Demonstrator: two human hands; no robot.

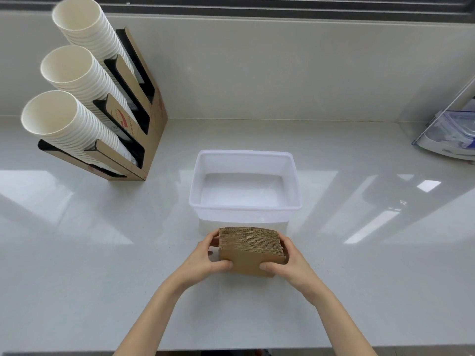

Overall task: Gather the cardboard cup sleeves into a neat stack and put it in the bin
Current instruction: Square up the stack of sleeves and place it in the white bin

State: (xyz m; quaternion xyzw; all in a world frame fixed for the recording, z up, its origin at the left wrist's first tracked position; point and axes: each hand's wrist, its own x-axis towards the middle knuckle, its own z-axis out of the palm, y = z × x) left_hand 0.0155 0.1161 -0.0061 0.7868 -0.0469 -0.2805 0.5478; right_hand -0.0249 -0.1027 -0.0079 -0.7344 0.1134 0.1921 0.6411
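Stack of cardboard cup sleeves (250,249) standing on edge on the worktop (102,265), clamped at its left and right ends by the left hand (205,260) and right hand (289,262), long axis left–right; empty white bin (245,210) just beyond on the far side.

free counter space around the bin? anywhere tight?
Bare counter right of the bin, up to the plastic container. Bare strip left, between bin and cup rack; also behind the bin. Bin is empty. Tight: near side, where both hands hold the sleeves.
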